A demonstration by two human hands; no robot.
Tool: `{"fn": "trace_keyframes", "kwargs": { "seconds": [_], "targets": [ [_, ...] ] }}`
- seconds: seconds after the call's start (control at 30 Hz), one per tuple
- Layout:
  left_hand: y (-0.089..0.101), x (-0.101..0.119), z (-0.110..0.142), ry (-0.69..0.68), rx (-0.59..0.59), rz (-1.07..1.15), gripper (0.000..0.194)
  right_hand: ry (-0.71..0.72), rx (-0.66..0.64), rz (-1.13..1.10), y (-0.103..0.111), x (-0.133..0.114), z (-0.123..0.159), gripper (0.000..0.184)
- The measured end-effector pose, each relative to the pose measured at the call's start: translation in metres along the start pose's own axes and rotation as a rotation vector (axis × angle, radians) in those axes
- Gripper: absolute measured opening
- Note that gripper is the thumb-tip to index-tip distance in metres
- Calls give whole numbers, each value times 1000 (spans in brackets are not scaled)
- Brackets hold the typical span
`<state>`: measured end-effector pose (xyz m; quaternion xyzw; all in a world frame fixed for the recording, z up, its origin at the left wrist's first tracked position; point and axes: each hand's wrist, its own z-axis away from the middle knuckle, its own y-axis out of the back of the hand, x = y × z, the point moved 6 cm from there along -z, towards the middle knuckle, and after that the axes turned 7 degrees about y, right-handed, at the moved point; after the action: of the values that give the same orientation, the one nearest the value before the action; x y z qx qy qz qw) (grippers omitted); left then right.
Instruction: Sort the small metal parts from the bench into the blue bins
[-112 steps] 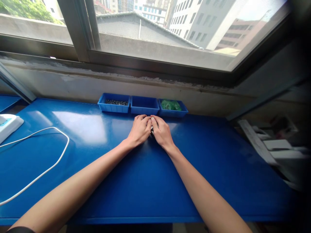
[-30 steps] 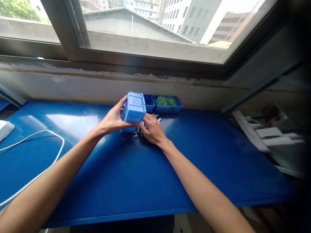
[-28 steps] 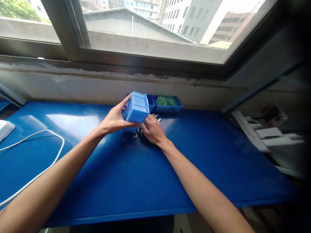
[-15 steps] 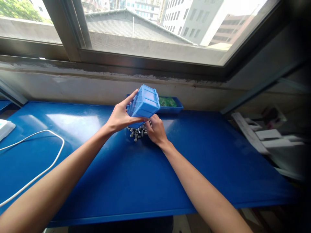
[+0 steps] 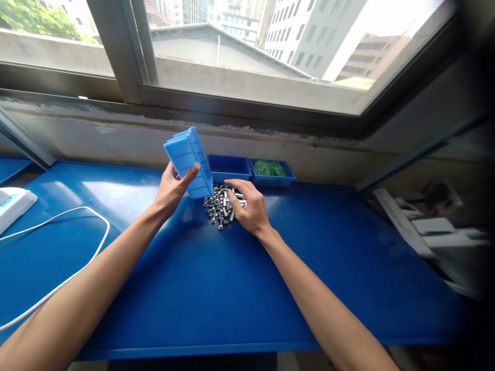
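My left hand (image 5: 174,183) grips a light-blue plastic bin (image 5: 189,159), thumb across its side. The bin is tipped up on edge, with its lower end just left of a pile of small shiny metal pieces (image 5: 219,208) on the blue table. Some pieces look like short cylinders, others like bolts with round heads. Over the right side of that pile is my right hand (image 5: 249,206), its thumb and index finger apart. Nothing shows between them, though the other fingers are partly hidden. The inside of the tilted bin is mostly out of sight.
Behind the pile stand two dark-blue trays against the wall: a left tray (image 5: 229,178) and a right tray (image 5: 273,181) holding green bags (image 5: 268,168). A white cable (image 5: 104,226) runs across the table's left side to a white device (image 5: 17,206).
The bin has moved left with my left hand and turned, uncovering the pile and the left tray. The pile looks more spread out. My right hand's fingers have opened over it.
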<state>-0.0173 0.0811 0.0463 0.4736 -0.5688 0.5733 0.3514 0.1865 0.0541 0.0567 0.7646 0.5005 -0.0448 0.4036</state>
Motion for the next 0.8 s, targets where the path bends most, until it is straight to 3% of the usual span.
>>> {"fn": "trace_keyframes", "kwargs": {
  "seconds": [0.13,0.23,0.4,0.53,0.7,0.8],
  "targets": [
    [19,-14,-3,31,52,140,61,135,-174,-6,-27,-25,-30,38],
    [26,-18,-6,42,87,183,60,205,-245,6,-52,-27,-54,26],
    [35,-23,-7,126,141,186,52,221,-234,-24,-69,-7,-93,7],
    [44,-25,0,173,241,-102,56,226,-229,25,-71,14,-116,10],
    [46,-6,8,-81,300,-363,31,270,-351,104,-91,30,-105,13],
    [43,1,8,-220,275,-405,20,281,-310,159,-92,30,-89,22]
  ]
}}
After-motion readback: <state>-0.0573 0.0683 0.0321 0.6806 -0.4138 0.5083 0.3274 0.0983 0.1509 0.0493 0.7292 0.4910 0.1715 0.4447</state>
